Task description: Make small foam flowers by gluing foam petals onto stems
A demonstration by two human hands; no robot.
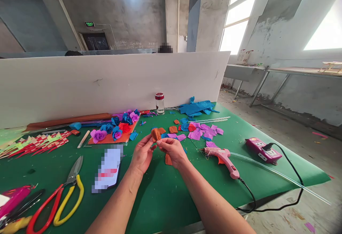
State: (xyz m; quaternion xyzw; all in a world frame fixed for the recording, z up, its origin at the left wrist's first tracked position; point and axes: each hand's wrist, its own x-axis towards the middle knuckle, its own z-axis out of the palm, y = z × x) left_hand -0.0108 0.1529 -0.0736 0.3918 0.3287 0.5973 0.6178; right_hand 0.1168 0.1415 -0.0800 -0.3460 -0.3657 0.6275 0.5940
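Observation:
Both hands meet over the green table, at a small orange-brown crepe paper piece (155, 134) that looks curled or folded. My left hand (142, 154) pinches its lower left side between thumb and fingers. From the right, the fingertips of my right hand (173, 151) close on its lower edge. Just beyond the hands lie loose orange paper petals (173, 129) and purple petals (203, 132). A pink hot glue gun (221, 157) rests on its side to the right of my right hand. Finished paper flowers (117, 133) in purple, blue and red sit at the left on an orange sheet.
Red-and-yellow-handled scissors (71, 177) and a phone (108, 170) lie at the left. A red-lidded jar (159, 104) stands before the white board (107, 84). Blue crepe paper (197, 108) is piled behind. At the right are a power strip (263, 150), its black cable and a clear glue stick (278, 177).

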